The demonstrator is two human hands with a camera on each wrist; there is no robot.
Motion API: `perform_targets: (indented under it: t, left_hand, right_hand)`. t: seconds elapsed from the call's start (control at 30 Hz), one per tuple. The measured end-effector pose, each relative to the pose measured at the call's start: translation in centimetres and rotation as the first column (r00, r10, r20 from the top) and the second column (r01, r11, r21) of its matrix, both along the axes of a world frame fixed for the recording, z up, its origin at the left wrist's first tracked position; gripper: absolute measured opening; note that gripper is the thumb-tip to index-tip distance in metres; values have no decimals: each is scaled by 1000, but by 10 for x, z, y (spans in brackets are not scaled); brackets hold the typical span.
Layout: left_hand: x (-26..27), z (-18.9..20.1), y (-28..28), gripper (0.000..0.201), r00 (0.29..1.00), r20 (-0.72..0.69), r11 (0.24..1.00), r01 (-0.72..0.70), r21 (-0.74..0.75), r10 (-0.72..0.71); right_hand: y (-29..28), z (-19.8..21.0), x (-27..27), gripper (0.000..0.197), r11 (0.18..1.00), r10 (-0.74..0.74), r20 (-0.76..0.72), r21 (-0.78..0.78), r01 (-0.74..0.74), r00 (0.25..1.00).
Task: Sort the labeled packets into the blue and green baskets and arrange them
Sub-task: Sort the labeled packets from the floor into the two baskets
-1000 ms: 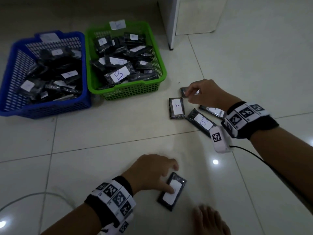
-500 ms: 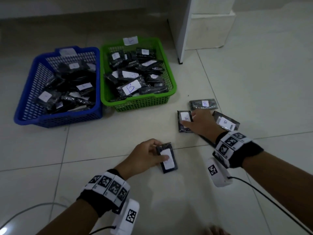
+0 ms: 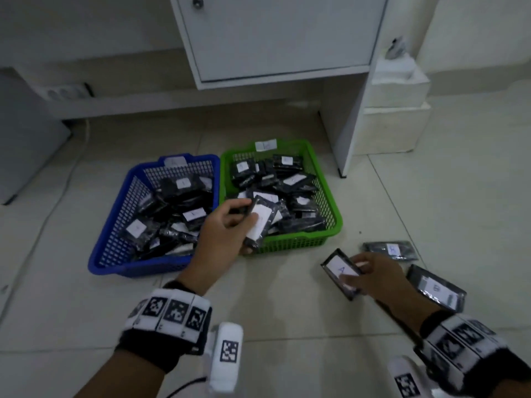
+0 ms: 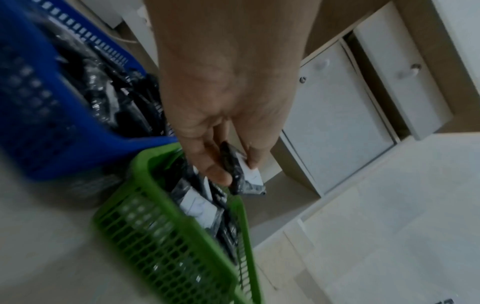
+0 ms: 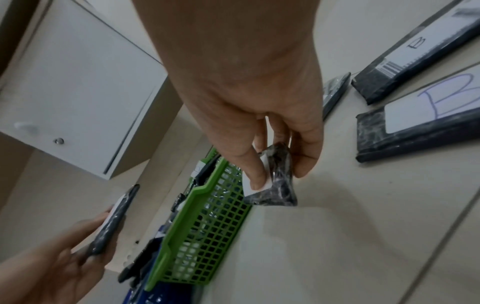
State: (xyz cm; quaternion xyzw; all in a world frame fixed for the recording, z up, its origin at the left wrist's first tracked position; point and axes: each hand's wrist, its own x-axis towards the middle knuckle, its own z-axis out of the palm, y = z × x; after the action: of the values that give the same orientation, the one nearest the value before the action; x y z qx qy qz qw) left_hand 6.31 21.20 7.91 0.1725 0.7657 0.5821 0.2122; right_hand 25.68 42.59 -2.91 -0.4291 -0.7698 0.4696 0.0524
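Note:
My left hand (image 3: 230,225) (image 4: 228,164) holds a black packet with a white label (image 3: 263,221) (image 4: 246,176) above the near left corner of the green basket (image 3: 336,219) (image 4: 166,236). The blue basket (image 3: 115,248) (image 4: 52,123) stands beside it on the left; both hold several labelled black packets. To the right, my right hand (image 3: 370,275) (image 5: 275,164) pinches a black packet labelled A (image 3: 340,271) (image 5: 275,181), lifted off the floor. On the floor lie a packet (image 3: 390,250) and two packets labelled B (image 3: 436,288) (image 5: 415,127).
A white cabinet (image 3: 275,38) stands behind the baskets, its side panel (image 3: 353,124) coming down at the green basket's far right. White boxes (image 3: 396,110) are stacked right of it. A power strip (image 3: 63,91) and cable lie at the far left wall.
My left hand lifted its packet from the floor and carried it forward over the green basket's near corner. My right hand picked the A packet up off the floor. The view tilted up.

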Motion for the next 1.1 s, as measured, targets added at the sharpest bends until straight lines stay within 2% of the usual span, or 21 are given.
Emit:
perform_targets:
  t: [0.1,0.2,0.3,0.33,0.4,0.47,0.5,0.6,0.7,0.8,0.87,0.9,0.93,1.0,1.07,1.1]
  left_hand:
    - [-38,25,23,24,997,-68,996,40,-82,-46]
    - [-72,43,56,24,958,-218,969,143,-202,-187]
    - [-98,57,87,21,855,-315,858,247,-450,-411]
    - [-104,55,93,21,843,-314,832,246,-497,-437]
    - [-112,42,103,24,877,-311,859,189,-476,-365]
    - [-114,17,107,23,960,-186,925,134,-357,-210]
    - [-112,6,106,21,976,-123,934,131,-334,-181]
    - [-106,-22,100,28,973,-87,906,165,-390,-215]
    - [-98,-34,85,34,950,-201,898,139,-417,-241]
    - [-88,-28,69,31,906,-401,955,15,-297,-138]
    - [-83,-18,57,28,868,-483,980,17,-199,-113]
    - [-82,-12,51,24,870,-475,982,53,-182,-134]
    - [-79,-5,44,22,894,-410,976,110,-186,-180]
    - [-74,10,29,24,927,-166,930,297,-215,-335]
    - [-70,19,15,31,897,18,874,435,-216,-442]
    - [-69,21,9,33,885,55,863,464,-199,-463]
  right_hand:
    - [-1,9,-4,26,992,-31,-112,-129,16,993]
    - [0,19,-16,26,964,-77,-191,-265,24,979]
    - [5,29,-32,27,960,-123,-267,-277,46,956]
    - [7,32,-37,28,959,-139,-288,-278,56,947]
    - [10,40,-45,25,959,-138,-328,-279,43,935]
    - [13,46,-51,20,959,-135,-351,-280,34,927]
    - [14,48,-53,17,954,-145,-359,-299,34,922]
    - [16,50,-54,21,919,-198,-384,-394,34,902]
    - [11,57,-58,21,902,-226,-406,-431,32,886]
    - [7,65,-65,22,912,-211,-401,-410,32,892]
    - [2,71,-72,25,925,-168,-396,-379,6,903]
    - [-1,75,-77,26,931,-143,-394,-364,-11,908]
    - [-5,80,-82,25,940,-110,-390,-340,-32,914]
    - [-14,89,-95,26,962,-20,-372,-261,-84,928]
    - [-25,99,-110,29,975,85,-334,-165,-148,939]
    - [-30,103,-117,30,977,148,-311,-104,-188,939]
